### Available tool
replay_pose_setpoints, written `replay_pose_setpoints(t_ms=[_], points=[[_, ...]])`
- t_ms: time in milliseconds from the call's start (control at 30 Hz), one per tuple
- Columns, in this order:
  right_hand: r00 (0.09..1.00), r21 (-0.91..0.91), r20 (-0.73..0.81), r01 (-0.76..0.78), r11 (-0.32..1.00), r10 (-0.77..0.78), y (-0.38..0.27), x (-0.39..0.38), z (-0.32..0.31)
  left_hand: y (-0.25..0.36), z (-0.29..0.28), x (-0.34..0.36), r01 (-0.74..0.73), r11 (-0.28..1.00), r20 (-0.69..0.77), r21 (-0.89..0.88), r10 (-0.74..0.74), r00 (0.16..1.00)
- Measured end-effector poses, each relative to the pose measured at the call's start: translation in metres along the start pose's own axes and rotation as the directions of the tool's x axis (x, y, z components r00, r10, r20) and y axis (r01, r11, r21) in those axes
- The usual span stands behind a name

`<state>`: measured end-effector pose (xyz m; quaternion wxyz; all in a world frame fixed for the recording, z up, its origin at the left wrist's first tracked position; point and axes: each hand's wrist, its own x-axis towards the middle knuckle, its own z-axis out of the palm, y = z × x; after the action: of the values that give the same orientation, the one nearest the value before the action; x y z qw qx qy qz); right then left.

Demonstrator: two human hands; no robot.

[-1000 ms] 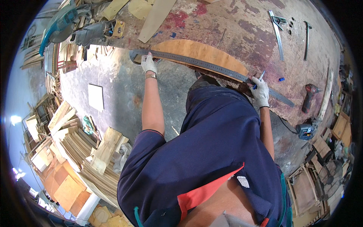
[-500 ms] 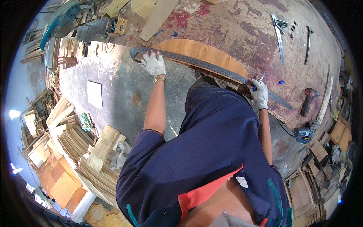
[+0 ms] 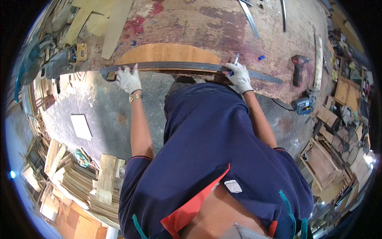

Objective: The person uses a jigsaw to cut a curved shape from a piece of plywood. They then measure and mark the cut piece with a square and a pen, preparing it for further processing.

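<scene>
A long dark metal ruler (image 3: 179, 65) lies across the near edge of a curved-topped wooden board (image 3: 167, 51), both at the front edge of the worktable. My left hand (image 3: 129, 81), in a white knit glove, grips the ruler close to its left end, thumb on top. Toward the other end my gloved right hand (image 3: 239, 76) rests on the ruler, just past the board's right tip. A blue-and-clear pen (image 3: 236, 59) sticks up from its fingers. Beyond that hand, a small blue cap (image 3: 261, 57) lies on the tabletop.
A red-and-black cordless drill (image 3: 297, 69) and a blue corded power tool (image 3: 304, 104) are at the right. Farther back lies a metal square (image 3: 250, 20). Thin pale boards (image 3: 116, 30) and a teal saw (image 3: 26, 71) stand left. Stacked wood strips (image 3: 81, 187) fill the lower left.
The whole view has turned and shifted, so the ruler and board now appear farther left and more level. Both hands stay on the ruler, and the pen is still in my right hand.
</scene>
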<state>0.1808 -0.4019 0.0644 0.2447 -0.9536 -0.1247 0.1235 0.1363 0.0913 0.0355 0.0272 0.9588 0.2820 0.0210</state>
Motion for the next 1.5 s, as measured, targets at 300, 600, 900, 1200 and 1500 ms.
replay_pose_setpoints(t_ms=[300, 600, 900, 1200, 1500], points=[[1.000, 0.038, -0.022, 0.018, 0.999, -0.017, -0.003, -0.002, -0.004, 0.040, -0.017, -0.006, -0.003, 0.993, 0.165, 0.117, -0.017, 0.986], [0.999, 0.017, 0.040, 0.005, 1.000, -0.006, 0.005, 0.002, 0.000, 0.040, -0.019, -0.005, -0.008, 0.995, 0.192, 0.096, -0.011, 0.981], [0.999, 0.007, 0.044, 0.019, 1.000, -0.019, 0.003, 0.001, -0.003, 0.038, -0.014, -0.006, -0.018, 0.995, 0.157, 0.098, 0.002, 0.988], [0.999, -0.016, 0.032, 0.006, 1.000, -0.006, 0.005, 0.002, -0.002, 0.040, -0.022, -0.007, 0.019, 0.993, 0.229, 0.120, -0.047, 0.972], [1.000, 0.057, 0.028, -0.006, 0.998, 0.004, 0.007, 0.001, -0.001, 0.049, -0.019, -0.011, 0.081, 0.995, 0.201, 0.057, -0.091, 0.975]])
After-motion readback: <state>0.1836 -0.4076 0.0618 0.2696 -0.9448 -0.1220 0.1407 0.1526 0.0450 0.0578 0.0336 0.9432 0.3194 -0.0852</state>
